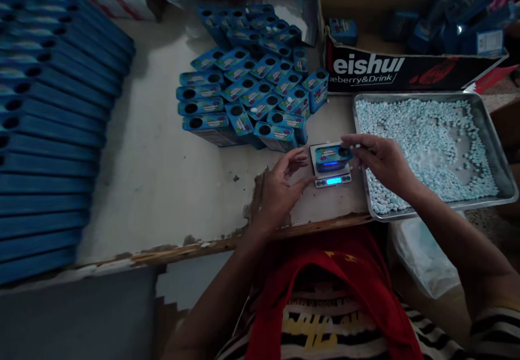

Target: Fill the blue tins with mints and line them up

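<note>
A small blue tin [331, 156] lies on a little digital scale [332, 180] with a lit blue display, near the table's front edge. My left hand [282, 186] rests just left of the scale, fingers spread and curled toward the tin, holding nothing. My right hand [379, 162] reaches from the right, its fingertips pinched at the tin's round hole; whatever is in the pinch is too small to make out. Right of the scale sits a metal tray [501, 170] of pale blue and white candies [426, 143].
Several blue tins with round holes [252, 86] are heaped behind the scale. Stacks of flat blue boxes [49, 132] fill the left side. An open cardboard carton [365, 70] with more tins stands at the back right. The table edge [182, 251] is chipped.
</note>
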`<action>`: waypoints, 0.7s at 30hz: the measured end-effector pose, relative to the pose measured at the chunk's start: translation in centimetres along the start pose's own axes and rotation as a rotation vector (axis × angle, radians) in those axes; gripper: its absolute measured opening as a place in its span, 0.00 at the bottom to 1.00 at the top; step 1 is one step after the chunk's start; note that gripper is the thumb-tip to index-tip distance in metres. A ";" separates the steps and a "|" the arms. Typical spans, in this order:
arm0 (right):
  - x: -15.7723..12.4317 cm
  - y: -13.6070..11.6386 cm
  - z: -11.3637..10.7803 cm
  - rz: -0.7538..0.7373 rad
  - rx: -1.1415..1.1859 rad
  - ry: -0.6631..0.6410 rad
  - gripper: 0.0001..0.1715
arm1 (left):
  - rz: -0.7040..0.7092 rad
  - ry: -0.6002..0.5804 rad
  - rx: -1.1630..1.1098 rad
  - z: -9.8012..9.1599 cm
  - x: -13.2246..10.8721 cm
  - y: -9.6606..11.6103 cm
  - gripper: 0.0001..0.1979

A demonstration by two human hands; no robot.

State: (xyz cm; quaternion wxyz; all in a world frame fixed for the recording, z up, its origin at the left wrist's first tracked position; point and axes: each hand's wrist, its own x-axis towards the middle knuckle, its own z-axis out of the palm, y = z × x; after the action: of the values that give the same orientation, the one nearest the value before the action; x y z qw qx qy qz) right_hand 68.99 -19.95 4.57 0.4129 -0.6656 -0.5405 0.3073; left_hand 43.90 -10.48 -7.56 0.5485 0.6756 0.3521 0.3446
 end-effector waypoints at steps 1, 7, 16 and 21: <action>0.0 -0.2 -0.1 -0.016 -0.057 0.004 0.19 | 0.004 0.009 0.006 -0.5 -0.4 0.0 0.36; -0.2 -1.2 -0.4 0.012 -0.009 0.108 0.20 | 0.054 0.049 0.039 -1.9 -1.3 0.1 0.31; -1.8 7.4 -6.7 0.681 0.660 0.473 0.19 | 0.079 0.160 0.258 -4.8 -4.3 2.2 0.20; -1.8 6.8 -5.6 0.649 0.677 0.257 0.13 | 0.140 0.167 0.393 -4.1 -4.2 3.0 0.22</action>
State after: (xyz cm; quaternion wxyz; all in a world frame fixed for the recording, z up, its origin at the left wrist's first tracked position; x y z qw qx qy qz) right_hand 76.54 -23.42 1.18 0.5526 -0.6606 -0.1193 0.4940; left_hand 38.55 -12.44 -4.28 0.3502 0.7613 0.4090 0.3613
